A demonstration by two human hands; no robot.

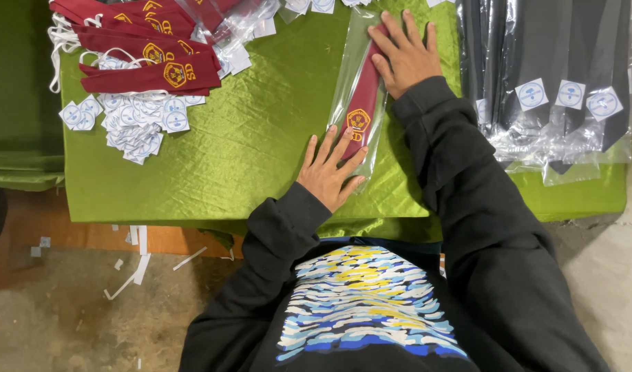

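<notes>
A maroon necktie [363,103] with a yellow crest lies inside a clear plastic sleeve [347,69] on the green cloth [254,138]. My left hand [328,172] rests flat on the near end of the sleeve, fingers spread. At the far end, my right hand [404,54] presses flat on the same sleeve with its fingers apart. Neither hand grips anything; both lie palm down on the packed tie.
A pile of loose maroon ties [147,48] with white bands sits at the far left above a heap of small white square labels [133,120]. Several dark ties in clear sleeves [550,76] lie at the right. Paper scraps [133,262] litter the floor.
</notes>
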